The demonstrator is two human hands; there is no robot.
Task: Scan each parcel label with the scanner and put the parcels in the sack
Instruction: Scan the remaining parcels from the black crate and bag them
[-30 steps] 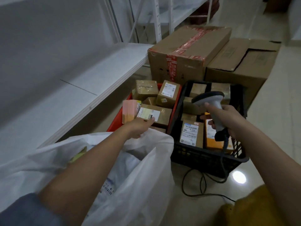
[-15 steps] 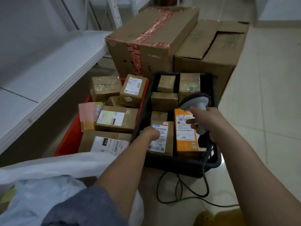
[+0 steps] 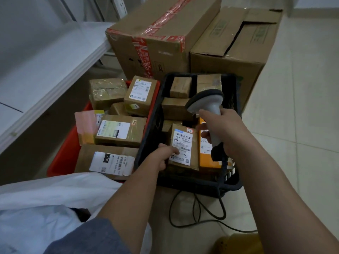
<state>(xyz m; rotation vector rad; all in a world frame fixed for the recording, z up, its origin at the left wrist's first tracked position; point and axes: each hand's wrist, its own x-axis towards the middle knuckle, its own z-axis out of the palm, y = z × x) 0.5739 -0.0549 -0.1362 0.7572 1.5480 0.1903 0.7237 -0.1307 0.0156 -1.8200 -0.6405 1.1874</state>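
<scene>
Since the earlier frame, the left hand [image 3: 163, 156] has closed onto the labelled brown parcel [image 3: 183, 146] in the black crate [image 3: 148, 136], and the view has drawn nearer to the crates. The parcel stands tilted at the crate's near end, white label upward, just beside an orange parcel [image 3: 206, 158] on its right. The left grip is curled about the parcel's lower left edge, thumb lying on the label. The right hand [image 3: 222, 130] is wrapped round the handle of the grey scanner [image 3: 206, 101], whose head points down and leftward over the crate; its black cable [image 3: 197, 211] loops across the tiled floor [image 3: 302, 125]. Further small brown parcels lie at the crate's far end. Touching the black crate on the left, a red crate [image 3: 64, 154] holds more labelled parcels. The white sack [image 3: 45, 202] lies open at lower left, near the red crate. Two large cardboard boxes [image 3: 161, 43] stand behind the crates, and a white shelf [image 3: 45, 70] runs along the left.
</scene>
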